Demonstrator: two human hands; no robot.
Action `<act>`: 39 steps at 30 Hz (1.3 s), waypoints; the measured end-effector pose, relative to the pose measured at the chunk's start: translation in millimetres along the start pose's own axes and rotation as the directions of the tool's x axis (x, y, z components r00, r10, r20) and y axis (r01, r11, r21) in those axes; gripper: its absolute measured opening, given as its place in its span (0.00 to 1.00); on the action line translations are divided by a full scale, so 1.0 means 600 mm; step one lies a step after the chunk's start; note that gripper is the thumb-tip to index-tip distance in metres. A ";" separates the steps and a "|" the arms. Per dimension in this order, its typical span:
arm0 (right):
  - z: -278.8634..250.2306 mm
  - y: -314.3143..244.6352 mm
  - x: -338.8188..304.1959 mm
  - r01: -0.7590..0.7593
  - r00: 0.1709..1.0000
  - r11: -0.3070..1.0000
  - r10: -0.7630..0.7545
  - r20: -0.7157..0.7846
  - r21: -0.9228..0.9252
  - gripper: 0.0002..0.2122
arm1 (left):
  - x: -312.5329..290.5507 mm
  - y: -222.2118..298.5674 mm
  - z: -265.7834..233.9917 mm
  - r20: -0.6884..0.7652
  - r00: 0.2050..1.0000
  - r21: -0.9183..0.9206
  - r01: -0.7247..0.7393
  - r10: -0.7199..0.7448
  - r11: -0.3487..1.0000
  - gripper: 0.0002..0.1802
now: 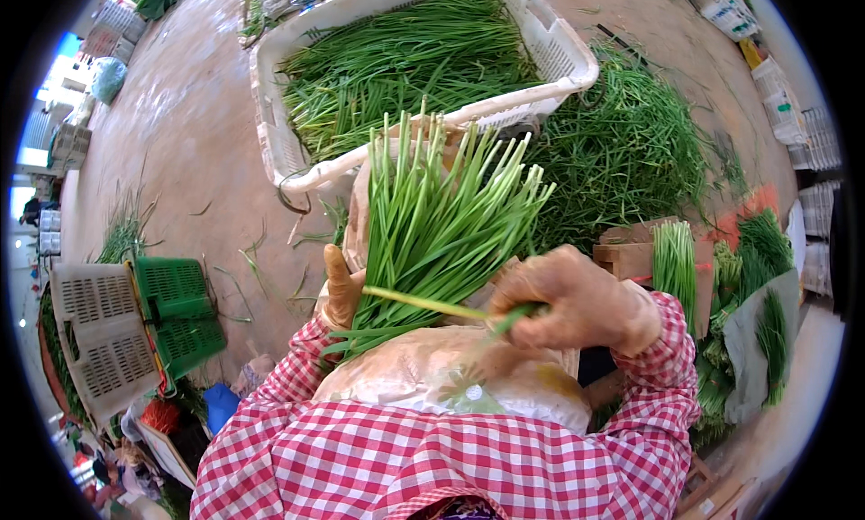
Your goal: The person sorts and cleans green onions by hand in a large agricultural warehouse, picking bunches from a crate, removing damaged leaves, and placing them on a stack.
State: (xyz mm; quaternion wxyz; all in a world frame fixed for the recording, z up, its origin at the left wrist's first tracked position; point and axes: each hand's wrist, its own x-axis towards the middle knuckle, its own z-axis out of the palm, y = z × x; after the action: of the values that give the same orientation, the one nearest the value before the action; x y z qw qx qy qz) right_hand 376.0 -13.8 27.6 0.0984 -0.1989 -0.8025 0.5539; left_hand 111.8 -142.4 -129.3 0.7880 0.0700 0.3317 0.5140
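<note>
A thick bundle of long green chive-like stalks [432, 223] rests across my lap, its pale cut ends pointing away from me. My left hand [341, 290], in a tan glove, grips the bundle from its left side with the thumb raised; its other fingers are hidden behind the stalks. To the right of the bundle, my right hand [572, 299], also gloved and a little blurred, is closed on a yellowed stalk [423, 302]. This stalk stretches from near my left thumb to my right fingers, with some green strands beside them. A stained pale apron [396, 367] covers my lap.
A white plastic crate [270, 132] full of green stalks stands ahead. Loose greens lie heaped [622, 141] to its right. Tied bundles [676, 268] stand at my right by a cardboard box [631, 254]. Grey [104, 331] and green crates [176, 308] stand left.
</note>
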 end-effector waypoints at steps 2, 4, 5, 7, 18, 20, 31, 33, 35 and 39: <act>-0.040 -0.018 -0.028 0.130 0.992 0.987 -0.129 -0.017 0.090 0.04 | 0.003 -0.005 0.015 0.052 0.996 -0.116 -0.061 0.068 0.991 0.58; -0.091 -0.025 -0.080 0.226 0.949 0.963 -0.182 -0.259 0.150 0.07 | -0.004 0.001 0.037 0.082 0.992 -0.150 -0.081 0.094 0.985 0.53; -0.105 -0.037 -0.111 0.181 0.878 0.976 -0.105 -0.467 0.122 0.09 | 0.000 -0.003 0.031 0.087 0.992 -0.133 -0.076 0.088 0.988 0.53; -0.135 -0.036 -0.147 0.035 0.588 0.997 0.037 -0.808 0.072 0.15 | -0.001 -0.004 0.035 0.054 0.993 -0.103 -0.102 0.108 0.989 0.51; -0.150 0.107 -0.066 -0.160 0.733 0.921 0.352 -0.582 0.356 0.23 | -0.027 -0.004 0.012 0.009 1.000 -0.072 -0.026 0.026 0.997 0.57; -0.142 0.179 -0.060 -0.424 0.592 0.871 0.475 -0.651 0.250 0.24 | -0.030 0.001 0.031 -0.019 0.999 -0.039 -0.036 0.035 0.999 0.58; -0.080 0.036 -0.043 -0.403 0.719 0.913 0.270 -0.640 -0.068 0.22 | -0.037 0.004 0.032 0.000 0.999 0.231 -0.032 0.033 0.972 0.66; -0.072 0.074 -0.041 -0.436 0.843 0.823 0.233 -0.484 -0.364 0.19 | -0.034 0.003 0.027 0.026 1.000 0.219 -0.022 0.017 0.975 0.65; -0.057 0.088 -0.034 -0.400 0.885 0.808 0.218 -0.411 -0.433 0.14 | -0.034 0.001 0.030 0.084 0.996 0.174 -0.030 0.016 0.984 0.64; -0.031 0.101 -0.044 -0.231 0.906 0.812 -0.021 -0.423 -0.536 0.06 | -0.034 0.001 0.020 0.019 0.999 0.192 -0.042 0.039 0.980 0.64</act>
State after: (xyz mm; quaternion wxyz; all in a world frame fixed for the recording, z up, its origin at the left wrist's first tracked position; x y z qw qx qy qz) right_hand 419.5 9.5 -20.3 0.1682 -0.3757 -0.8801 0.2365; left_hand 113.4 -156.7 -110.3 0.7693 0.1567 0.3723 0.4950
